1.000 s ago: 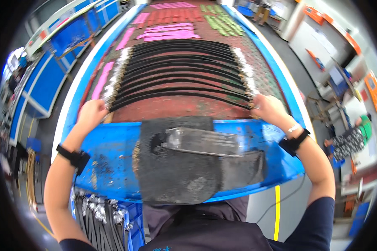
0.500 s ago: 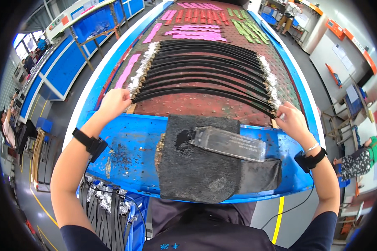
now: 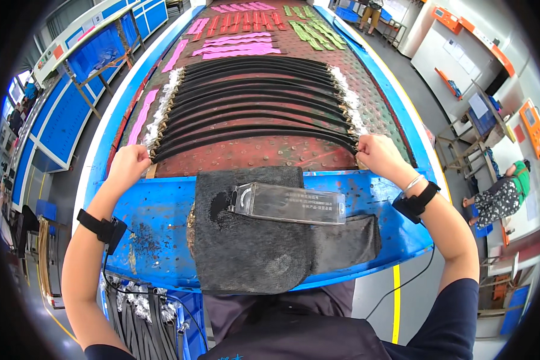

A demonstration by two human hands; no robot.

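Several long black straps lie side by side across a studded, dark red belt surface. Metal fittings and clear-white plastic wrap cover their ends, in a left bunch and a right bunch. My left hand pinches the left end of the nearest strap. At that strap's other end, the fingers of my right hand are closed too. The strap bows slightly away from me between both hands. My fingers hide its very tips.
Nearer me, a dark cloth pad bearing a clear plastic box drapes over a blue ledge. Pink, red and green strips lie farther up the belt. More wrapped straps hang low left. A person bends at right.
The whole view has turned and shifted, so the straps and pad appear farther left and more level. Both hands keep their places at the ends of the nearest strap.
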